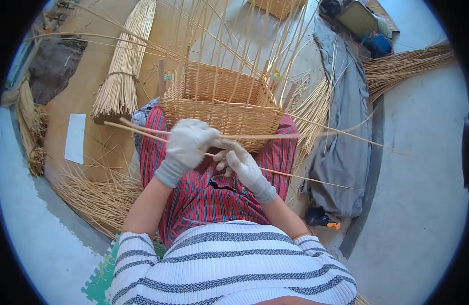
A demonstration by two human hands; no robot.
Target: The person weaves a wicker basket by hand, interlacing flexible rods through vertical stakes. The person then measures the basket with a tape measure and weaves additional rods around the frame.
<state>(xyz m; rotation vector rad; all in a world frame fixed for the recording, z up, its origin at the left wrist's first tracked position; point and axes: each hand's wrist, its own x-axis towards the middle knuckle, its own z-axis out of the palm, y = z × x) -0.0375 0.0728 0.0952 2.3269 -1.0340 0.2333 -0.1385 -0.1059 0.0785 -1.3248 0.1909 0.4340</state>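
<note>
My left hand (190, 144), in a white knitted glove, is closed around thin willow rods (138, 130) whose ends stick out to the left. My right hand (239, 161), also gloved, is curled beside it with bent fingers around a rod (310, 179) that runs out to the right. A second rod (265, 136), smeared by motion, stretches right from the hands in front of the basket wall. Just beyond the hands, a woven wicker basket (214, 116) rests at my knees, with tall upright stakes rising from its sides.
A tied bundle of pale rods (121, 76) lies at the upper left, and loose rods (92, 190) spread at lower left. More rods (316, 109) lie right of the basket by a grey cloth (341, 168). A white sheet (75, 138) is on the floor. Another bundle (407, 66) lies far right.
</note>
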